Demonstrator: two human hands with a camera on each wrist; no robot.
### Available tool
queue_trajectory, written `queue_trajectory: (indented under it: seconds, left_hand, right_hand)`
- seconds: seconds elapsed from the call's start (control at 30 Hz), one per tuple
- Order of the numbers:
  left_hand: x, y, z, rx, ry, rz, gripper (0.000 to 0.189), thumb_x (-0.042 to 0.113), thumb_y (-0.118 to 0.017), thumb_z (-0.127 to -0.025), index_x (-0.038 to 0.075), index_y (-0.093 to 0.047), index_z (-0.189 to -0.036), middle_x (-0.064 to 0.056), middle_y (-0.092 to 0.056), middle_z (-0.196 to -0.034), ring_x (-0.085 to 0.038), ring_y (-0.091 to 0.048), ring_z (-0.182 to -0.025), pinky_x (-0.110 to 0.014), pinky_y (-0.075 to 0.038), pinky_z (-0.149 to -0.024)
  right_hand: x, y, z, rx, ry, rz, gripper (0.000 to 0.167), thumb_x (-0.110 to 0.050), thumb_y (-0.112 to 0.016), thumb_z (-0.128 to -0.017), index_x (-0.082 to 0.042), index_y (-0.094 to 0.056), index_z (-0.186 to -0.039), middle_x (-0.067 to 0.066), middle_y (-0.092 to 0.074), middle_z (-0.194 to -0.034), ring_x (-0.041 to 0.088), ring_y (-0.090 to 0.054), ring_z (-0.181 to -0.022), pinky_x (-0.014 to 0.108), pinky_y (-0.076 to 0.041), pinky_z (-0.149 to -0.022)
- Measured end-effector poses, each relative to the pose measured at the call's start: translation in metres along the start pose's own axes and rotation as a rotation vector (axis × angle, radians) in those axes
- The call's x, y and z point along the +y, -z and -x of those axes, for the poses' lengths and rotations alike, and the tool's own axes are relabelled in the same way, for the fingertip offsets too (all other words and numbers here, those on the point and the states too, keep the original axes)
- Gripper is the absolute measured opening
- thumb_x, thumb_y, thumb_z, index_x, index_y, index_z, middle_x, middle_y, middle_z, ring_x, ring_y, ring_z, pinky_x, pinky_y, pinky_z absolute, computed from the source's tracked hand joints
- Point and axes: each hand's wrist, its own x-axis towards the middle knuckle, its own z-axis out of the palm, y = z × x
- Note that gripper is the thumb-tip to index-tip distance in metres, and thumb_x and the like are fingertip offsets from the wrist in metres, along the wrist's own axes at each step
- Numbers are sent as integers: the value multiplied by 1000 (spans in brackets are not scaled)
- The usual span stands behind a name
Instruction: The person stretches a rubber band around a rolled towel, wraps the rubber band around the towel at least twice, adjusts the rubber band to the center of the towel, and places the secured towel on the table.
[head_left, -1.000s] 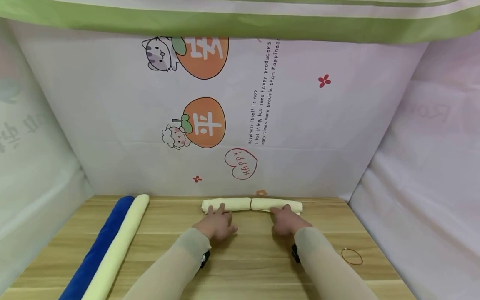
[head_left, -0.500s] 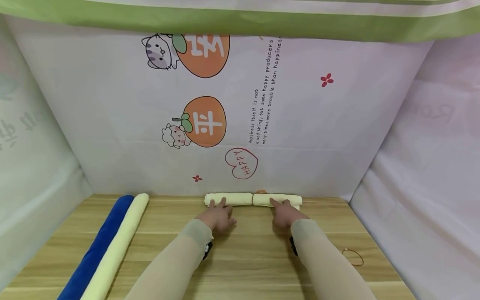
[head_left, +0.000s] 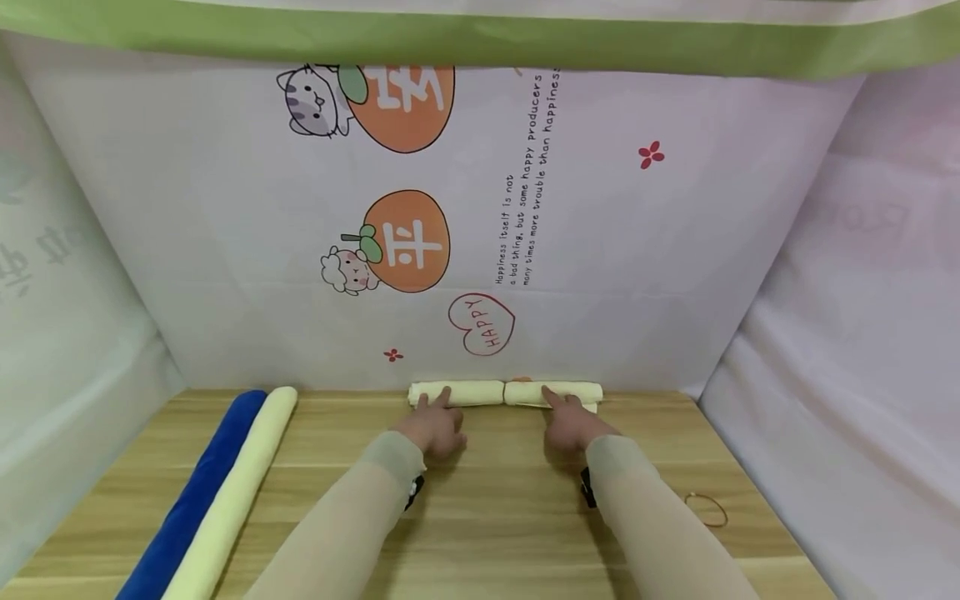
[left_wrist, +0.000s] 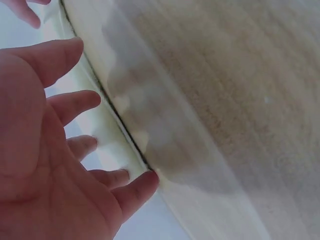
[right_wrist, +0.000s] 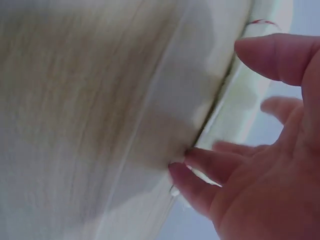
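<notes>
Touching the cream roll [head_left: 480, 392]: left hand [head_left: 435, 427], right hand [head_left: 573, 423]. Fingers apart on both; right fingertip contact partly blurred.

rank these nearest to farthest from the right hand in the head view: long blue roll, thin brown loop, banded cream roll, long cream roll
1. Banded cream roll: just ahead, touched by the right hand.
2. Thin brown loop: to the hand's right.
3. Long cream roll: off to the left.
4. Long blue roll: farther left, beside the long cream roll.
</notes>
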Motion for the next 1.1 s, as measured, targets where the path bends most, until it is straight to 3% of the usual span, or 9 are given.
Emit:
queue_trajectory:
  seconds: [0.1, 0.13, 0.23, 0.27, 0.33, 0.5, 0.57, 0.8, 1.1]
  left_hand:
    - [0, 6, 8, 26, -15, -2, 53, 40, -53, -102, 14, -48, -149, -16, -9, -164, -49, -8, -145, -58, -16, -114]
    - [1, 6, 13, 36, -21, -6, 54, 40, -53, -102, 14, -47, -149, -17, -10, -163, -49, -9, -144, -58, -16, -114]
    - [2, 5, 33, 71, -27, 14, 56, 42, -54, -102, 15, -47, -149, -18, -14, -162, -51, -12, -143, -62, -20, -111]
    - [2, 3, 40, 81, -30, 24, 56, 43, -54, -101, 14, -47, -149, -19, -15, -162, -52, -13, -143, -63, -20, -111]
    - [2, -2, 56, 102, -15, 62, 58, 44, -55, -100, 13, -47, -149, -20, -16, -161, -53, -13, -142, -65, -20, -109]
    - [-2, -9, 94, 149, 52, 136, 61, 45, -56, -100, 11, -46, -149, -24, -22, -159, -58, -14, -139, -71, -19, -106]
    - [-5, -10, 108, 167, 81, 140, 62, 44, -57, -99, 10, -45, -150, -26, -24, -157, -60, -15, -138, -73, -20, -104]
    - [-26, -5, 138, 243, 184, 134, 60, 34, -59, -99, 2, -44, -148, -35, -30, -150, -65, -22, -131, -75, -25, -99]
    - [-86, -2, 154, 285, 345, 174, 64, 31, -57, -98, -10, -40, -144, -44, -37, -136, -71, -36, -114, -77, -36, -85]
  right_hand:
    - [-4, 2, 10, 68, 37, -57, 83, -6, -58, -90, -10, -13, -160, 37, -13, -154, 53, -24, -139, 47, -47, -74]
    - [-6, 1, 14, 92, 38, -87, 84, -8, -60, -90, -8, -12, -160, 37, -17, -154, 51, -32, -135, 47, -47, -76]
    - [-13, -7, 34, 157, 7, -231, 82, -14, -61, -92, -4, -14, -158, 35, -34, -147, 43, -56, -107, 50, -48, -76]
    - [-16, -9, 41, 183, -6, -282, 81, -16, -61, -92, -3, -16, -158, 35, -37, -145, 40, -59, -93, 50, -47, -76]
    - [-22, -14, 58, 220, -42, -401, 79, -20, -61, -94, -3, -18, -158, 33, -37, -147, 36, -57, -85, 50, -46, -77]
    - [-36, -17, 97, 310, -96, -546, 75, -31, -58, -98, -7, -21, -158, 30, -24, -155, 48, -41, -128, 61, -39, -94]
    - [-41, -13, 109, 355, -112, -591, 73, -33, -58, -98, -9, -23, -158, 28, -25, -156, 50, -33, -135, 63, -38, -97]
    - [-50, 11, 136, 496, -123, -645, 63, -27, -59, -97, -11, -34, -153, 23, -33, -153, 44, -33, -137, 60, -34, -104]
    - [-32, 22, 149, 481, -162, -585, 61, -30, -57, -98, -6, -37, -151, 25, -34, -152, 44, -36, -134, 59, -35, -103]
